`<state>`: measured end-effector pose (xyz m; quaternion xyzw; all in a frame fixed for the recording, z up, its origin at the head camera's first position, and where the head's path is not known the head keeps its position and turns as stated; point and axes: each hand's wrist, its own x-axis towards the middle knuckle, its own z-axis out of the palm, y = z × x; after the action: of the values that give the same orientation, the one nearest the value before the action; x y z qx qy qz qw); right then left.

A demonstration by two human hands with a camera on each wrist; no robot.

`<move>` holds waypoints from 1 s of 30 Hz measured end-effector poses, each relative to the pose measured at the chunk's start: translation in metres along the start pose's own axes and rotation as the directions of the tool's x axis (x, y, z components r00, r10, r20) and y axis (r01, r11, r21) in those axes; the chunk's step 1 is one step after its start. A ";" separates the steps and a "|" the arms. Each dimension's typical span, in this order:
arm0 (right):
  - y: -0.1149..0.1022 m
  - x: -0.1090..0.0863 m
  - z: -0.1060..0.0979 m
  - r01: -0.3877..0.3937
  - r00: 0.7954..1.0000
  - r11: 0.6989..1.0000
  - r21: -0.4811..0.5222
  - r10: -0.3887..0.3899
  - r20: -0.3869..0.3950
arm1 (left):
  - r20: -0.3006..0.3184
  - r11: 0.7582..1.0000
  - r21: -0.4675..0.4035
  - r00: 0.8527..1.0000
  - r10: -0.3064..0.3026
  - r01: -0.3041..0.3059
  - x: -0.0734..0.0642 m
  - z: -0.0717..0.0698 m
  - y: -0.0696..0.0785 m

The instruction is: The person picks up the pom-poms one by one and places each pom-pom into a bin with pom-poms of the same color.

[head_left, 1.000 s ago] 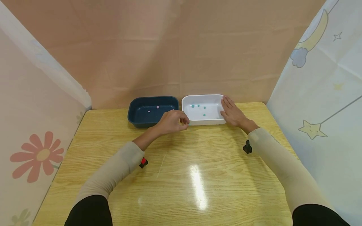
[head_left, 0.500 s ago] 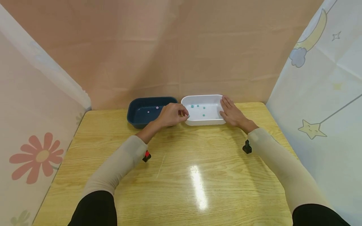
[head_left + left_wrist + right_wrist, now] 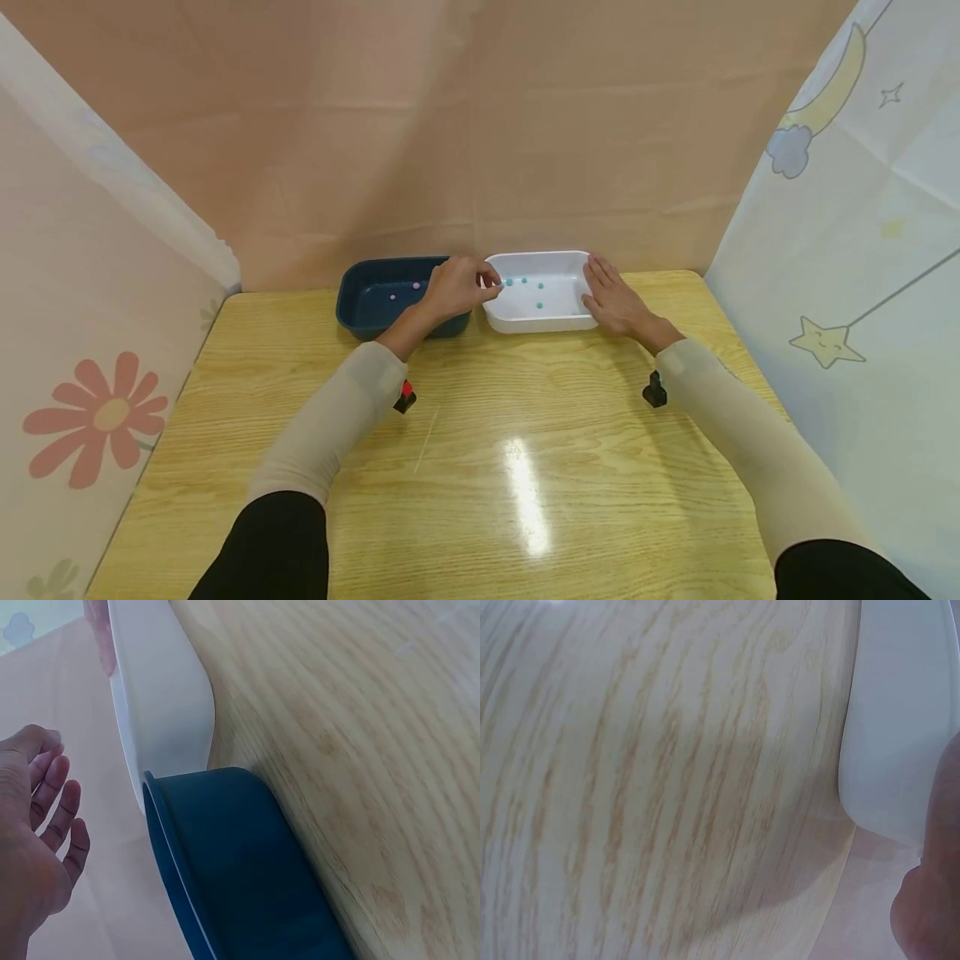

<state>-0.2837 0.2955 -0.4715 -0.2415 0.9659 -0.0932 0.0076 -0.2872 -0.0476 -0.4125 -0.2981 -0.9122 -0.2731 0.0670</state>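
My left hand (image 3: 453, 287) is over the gap between the dark blue tray (image 3: 348, 312) and the white tray (image 3: 551, 326), thumb and forefinger pinched at the white tray's left rim. A tiny pale teal speck, like a bead, shows at those fingertips. The left wrist view shows the same hand (image 3: 34, 825) above both trays, its other fingers loosely bent. Several small teal beads (image 3: 541, 286) lie in the white tray. Two pink beads (image 3: 416, 286) lie in the blue one. Straight fingers of my right hand (image 3: 618, 300) rest on the white tray's right end.
Both trays stand side by side at the back of the wooden table (image 3: 480, 467), against a tan backdrop (image 3: 480, 150). A small black object (image 3: 655, 390) shows by the right sleeve, and a black and red one (image 3: 405, 397) by the left. Patterned panels flank the table.
My left hand has moved up and away from me, from the white tray's front left corner to its left rim, still pinching. My right hand stays where it was.
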 end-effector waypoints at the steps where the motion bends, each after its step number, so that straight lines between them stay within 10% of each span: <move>1: 0.000 0.000 0.000 -0.002 1.000 1.000 0.003 0.002 -0.002 | 0.004 1.000 0.007 1.000 -0.009 0.009 0.001 0.001 -0.001; 30: 0.001 0.000 0.001 0.006 1.000 1.000 -0.001 -0.006 -0.018 | 0.063 0.979 0.068 0.979 -0.196 0.192 0.033 0.017 -0.014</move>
<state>-0.2847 0.2964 -0.4725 -0.2438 0.9652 -0.0948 -0.0018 -0.3210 -0.0307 -0.4241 -0.2148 -0.9467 -0.2395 0.0174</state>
